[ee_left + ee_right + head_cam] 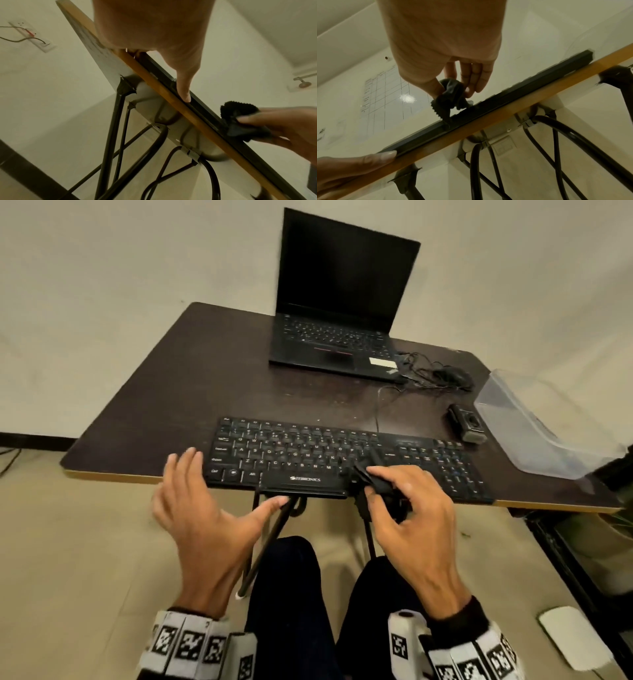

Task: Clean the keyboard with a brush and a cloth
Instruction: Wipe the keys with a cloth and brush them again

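Note:
A black keyboard (342, 457) lies along the front edge of the dark table (191, 378). My right hand (376, 486) pinches a crumpled black cloth (387, 491) between thumb and fingers, just right of the space bar. In the right wrist view the cloth (452, 94) touches the keyboard's front rim (505, 100). My left hand (219, 498) is spread open at the keyboard's left front corner. Its thumb (184, 89) lies against the front rim (202, 108), with the cloth (240, 121) further along.
An open black laptop (342, 313) stands at the back. A wired mouse (452, 376), a small black device (467, 422) and a clear plastic container (534, 422) sit at the right. Metal table legs (111, 128) and my knees are below the front edge.

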Available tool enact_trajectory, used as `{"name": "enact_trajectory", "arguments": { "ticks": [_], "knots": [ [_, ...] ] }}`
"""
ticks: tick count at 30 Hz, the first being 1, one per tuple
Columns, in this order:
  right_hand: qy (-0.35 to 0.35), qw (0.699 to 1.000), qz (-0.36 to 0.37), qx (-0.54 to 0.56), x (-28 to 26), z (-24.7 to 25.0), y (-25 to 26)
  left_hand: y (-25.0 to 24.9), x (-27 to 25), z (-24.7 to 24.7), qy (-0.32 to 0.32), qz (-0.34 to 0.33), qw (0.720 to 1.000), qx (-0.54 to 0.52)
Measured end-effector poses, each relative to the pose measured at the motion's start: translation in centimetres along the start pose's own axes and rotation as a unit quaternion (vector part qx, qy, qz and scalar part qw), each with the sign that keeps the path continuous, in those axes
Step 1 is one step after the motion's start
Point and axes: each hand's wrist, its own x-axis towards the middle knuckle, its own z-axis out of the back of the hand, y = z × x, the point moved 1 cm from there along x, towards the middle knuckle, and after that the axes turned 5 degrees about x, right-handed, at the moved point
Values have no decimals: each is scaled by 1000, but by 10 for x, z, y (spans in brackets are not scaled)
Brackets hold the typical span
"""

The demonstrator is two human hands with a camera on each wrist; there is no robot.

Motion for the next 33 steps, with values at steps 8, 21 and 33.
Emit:
{"name": "enact_trajectory", "arguments": {
  "ticks": [8,21,33],
  "knots": [
    [52,999,-7,3,-9,-34,9,-26,-12,-20,-9,-39,999,21],
    [167,982,34,78,27,-53,15,-20,-11,-24,-52,-44,998,2],
    [243,966,25,87,45,-58,22,-21,-11,-22,-46,-36,998,-8]
  ]
}}
